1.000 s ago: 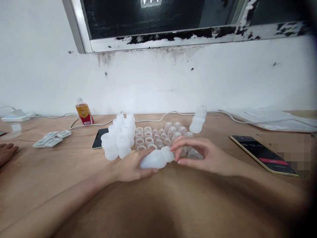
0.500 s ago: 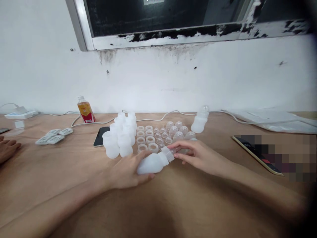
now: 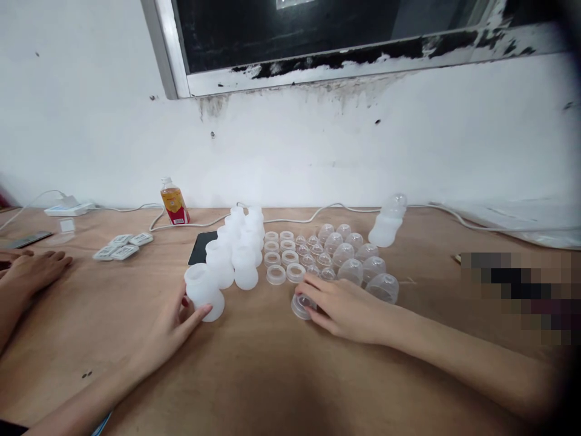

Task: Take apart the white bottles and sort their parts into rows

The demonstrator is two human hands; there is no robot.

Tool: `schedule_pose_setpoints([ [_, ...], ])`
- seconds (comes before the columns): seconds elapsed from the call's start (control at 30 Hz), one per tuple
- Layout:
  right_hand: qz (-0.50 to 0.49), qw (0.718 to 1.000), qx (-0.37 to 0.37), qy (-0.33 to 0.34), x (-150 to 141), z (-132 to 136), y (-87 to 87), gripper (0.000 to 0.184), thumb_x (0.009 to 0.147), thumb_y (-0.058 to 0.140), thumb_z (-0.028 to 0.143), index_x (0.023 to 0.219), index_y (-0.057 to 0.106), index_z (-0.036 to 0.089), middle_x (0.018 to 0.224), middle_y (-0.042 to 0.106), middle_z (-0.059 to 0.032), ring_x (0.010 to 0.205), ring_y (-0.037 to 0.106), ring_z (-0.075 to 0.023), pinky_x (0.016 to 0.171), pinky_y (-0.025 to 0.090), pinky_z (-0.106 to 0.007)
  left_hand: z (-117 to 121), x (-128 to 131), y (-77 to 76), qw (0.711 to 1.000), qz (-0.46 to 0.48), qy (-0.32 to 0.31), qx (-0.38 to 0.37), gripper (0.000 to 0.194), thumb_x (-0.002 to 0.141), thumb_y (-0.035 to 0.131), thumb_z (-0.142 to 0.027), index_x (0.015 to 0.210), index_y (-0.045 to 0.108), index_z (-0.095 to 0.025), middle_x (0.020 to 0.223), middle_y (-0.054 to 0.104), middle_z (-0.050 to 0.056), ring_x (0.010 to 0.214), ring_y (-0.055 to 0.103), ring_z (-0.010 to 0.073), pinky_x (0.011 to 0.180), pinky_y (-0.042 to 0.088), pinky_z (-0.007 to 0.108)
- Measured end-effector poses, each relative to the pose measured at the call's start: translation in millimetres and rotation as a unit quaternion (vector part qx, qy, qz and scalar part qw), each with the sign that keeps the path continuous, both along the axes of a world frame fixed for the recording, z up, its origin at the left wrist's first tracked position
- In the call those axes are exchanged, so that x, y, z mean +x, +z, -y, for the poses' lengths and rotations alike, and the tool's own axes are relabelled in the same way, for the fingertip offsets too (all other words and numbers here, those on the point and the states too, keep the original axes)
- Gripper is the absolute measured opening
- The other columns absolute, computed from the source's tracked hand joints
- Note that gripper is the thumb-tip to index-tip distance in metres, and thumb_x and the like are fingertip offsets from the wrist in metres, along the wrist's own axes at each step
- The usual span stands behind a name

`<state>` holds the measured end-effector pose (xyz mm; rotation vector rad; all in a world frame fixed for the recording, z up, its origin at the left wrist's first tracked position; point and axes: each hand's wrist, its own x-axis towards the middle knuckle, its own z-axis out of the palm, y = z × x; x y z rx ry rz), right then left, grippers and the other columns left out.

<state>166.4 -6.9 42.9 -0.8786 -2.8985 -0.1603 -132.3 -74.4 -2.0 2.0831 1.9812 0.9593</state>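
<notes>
A white bottle [image 3: 209,298] was held by the left hand [image 3: 170,330], with the thumb pressed to its front and the fingers curled round its side. It was kept just in front of two rows of other white bottles [image 3: 220,266], with its open top turned up. A clear ring piece [image 3: 300,310] was pinched between the thumb and fingers of the right hand [image 3: 347,309]. Part of it was hidden by the fingers, so it could not be told if it was lifted off the table [image 3: 254,375]. Behind it, pale rings [image 3: 268,275], small clear teats [image 3: 324,260] and big clear caps [image 3: 382,288] were lined up. A capped bottle [image 3: 385,230] was stood farther back, on the right. A dark phone [image 3: 200,249] was partly covered by the bottles. Another person's hand [image 3: 43,269] was rested on the table at the far left.
</notes>
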Motion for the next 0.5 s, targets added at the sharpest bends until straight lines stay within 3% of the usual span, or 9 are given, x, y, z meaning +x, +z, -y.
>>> schedule_pose_setpoints([
  [0.1,0.032,0.999,0.026,0.008,-2.7,-1.8,-4.3,0.022,0.079,0.034,0.022,0.094,0.047,0.013,0.094,0.047,-0.0082,0.051,0.046,-0.0094,0.044,0.03,-0.024,-16.2,-0.3,-4.9,0.997,0.077,-0.008,-0.028,0.044,0.07,0.05,-0.045,0.101,0.038,-0.016,0.084,0.052,0.004,0.073,0.051,0.0163,0.068,0.044,0.032],
  [0.23,0.034,0.999,0.005,0.011,-1.3,-2.6,-4.7,0.022,0.082,0.03,0.023,0.095,0.045,0.013,0.093,0.045,-0.0077,0.053,0.047,-0.0093,0.046,0.032,-0.024,-29.3,3.9,-1.5,0.982,0.173,-0.053,-0.05,0.061,0.067,0.057,-0.041,0.115,0.027,-0.018,0.096,0.051,0.005,0.076,0.052,0.0142,0.072,0.045,0.031],
  [0.5,0.012,1.0,-0.005,0.01,0.3,-3.4,-8.6,0.022,0.082,0.03,0.025,0.094,0.045,0.014,0.093,0.045,-0.0073,0.054,0.046,-0.0093,0.046,0.03,-0.024,-39.7,6.1,1.1,0.98,0.169,-0.075,-0.076,0.06,0.064,0.058,-0.042,0.112,0.034,-0.015,0.09,0.053,0.006,0.076,0.051,0.0165,0.069,0.043,0.032],
])
